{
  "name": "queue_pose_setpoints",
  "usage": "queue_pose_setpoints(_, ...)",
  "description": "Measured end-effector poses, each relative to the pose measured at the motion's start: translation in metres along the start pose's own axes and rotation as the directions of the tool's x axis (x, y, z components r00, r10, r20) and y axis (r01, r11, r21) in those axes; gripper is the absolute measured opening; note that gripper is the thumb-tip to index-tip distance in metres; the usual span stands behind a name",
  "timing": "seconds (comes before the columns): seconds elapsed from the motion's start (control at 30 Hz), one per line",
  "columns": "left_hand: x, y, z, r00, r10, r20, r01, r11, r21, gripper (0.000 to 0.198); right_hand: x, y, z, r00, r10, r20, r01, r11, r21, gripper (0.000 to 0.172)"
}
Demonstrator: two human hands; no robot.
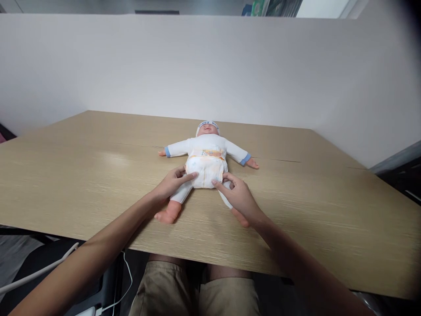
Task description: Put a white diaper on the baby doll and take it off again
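Lap: the person's knees in tan shorts (197,294) show below the near table edge.
Cable: a white cable (39,272) runs off to the person's left, below table level.
Table: a pale wood-grain table (82,175) spans the view, and the doll lies on it near the middle.
Left hand: the left hand (171,182) rests over the doll's thigh with the forefinger stretched flat along the diaper's lower edge and the thumb lifted; the hand is spread and grips nothing.
Right hand: the right hand (240,197) lies over the doll's other leg, thumb and forefinger close together at the diaper's leg opening; I cannot tell whether they pinch the edge.
Diaper: a white diaper (205,169) sits on the doll's hips, between the two hands.
Doll: the baby doll (207,147) lies on its back in a white suit with blue cuffs, arms spread, feet towards the person and head away.
Cap: a white cap (207,124) sits on its head.
Wall: a plain white partition (210,66) stands behind the table's far edge.
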State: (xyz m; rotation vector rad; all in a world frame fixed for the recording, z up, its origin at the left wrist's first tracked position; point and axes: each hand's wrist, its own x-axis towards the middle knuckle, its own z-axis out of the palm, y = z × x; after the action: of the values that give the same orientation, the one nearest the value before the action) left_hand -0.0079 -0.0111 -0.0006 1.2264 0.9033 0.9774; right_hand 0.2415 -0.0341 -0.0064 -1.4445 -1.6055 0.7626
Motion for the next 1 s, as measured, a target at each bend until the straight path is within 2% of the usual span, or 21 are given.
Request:
queue_pose_setpoints(0.1,0.0,-0.002,-0.001,0.998,0.02,-0.059,-0.017,0.999,0.047,0.049,-0.001,-0.002,-0.001,1.0,-0.023,0.0,0.023,0.999,-0.024,0.034)
queue_pose_setpoints(0.2,0.002,-0.005,-0.004,0.997,0.045,-0.067,-0.039,0.995,0.095,0.053,-0.003,-0.004,-0.003,0.999,-0.045,-0.017,0.044,0.994,-0.096,0.034)
queue_pose_setpoints(0.33,0.006,-0.008,-0.006,0.994,0.072,-0.084,-0.062,0.991,0.117,0.056,-0.006,-0.004,-0.004,0.999,-0.037,-0.037,0.035,0.998,-0.043,0.037)
queue_pose_setpoints(0.5,0.01,-0.013,-0.008,0.969,0.165,-0.182,-0.127,0.971,0.204,0.055,-0.009,-0.006,-0.003,0.999,-0.009,-0.048,0.008,1.0,-0.02,0.039)
queue_pose_setpoints(0.63,0.015,-0.019,-0.011,0.936,0.256,-0.24,-0.167,0.927,0.336,0.05,-0.006,-0.001,-0.001,0.986,-0.087,-0.142,0.08,0.995,-0.054,0.04)
queue_pose_setpoints(0.77,0.018,-0.025,-0.013,0.931,0.282,-0.233,-0.168,0.896,0.411,0.045,-0.002,0.002,-0.002,0.982,-0.107,-0.157,0.098,0.993,-0.06,0.043)
queue_pose_setpoints(0.83,0.016,-0.026,-0.014,0.923,0.315,-0.223,-0.187,0.871,0.454,0.043,-0.002,0.001,-0.009,0.988,-0.118,-0.099,0.108,0.989,-0.101,0.04)
queue_pose_setpoints(0.93,0.013,-0.027,-0.02,0.888,0.417,-0.195,-0.25,0.792,0.557,0.038,0.001,0.004,-0.031,0.994,-0.109,0.0,0.108,0.987,-0.119,0.04)
queue_pose_setpoints(1.0,0.014,-0.026,-0.031,0.865,0.47,-0.176,-0.278,0.74,0.612,0.034,0.009,0.015,-0.05,0.994,-0.108,-0.017,0.105,0.987,-0.124,0.043)
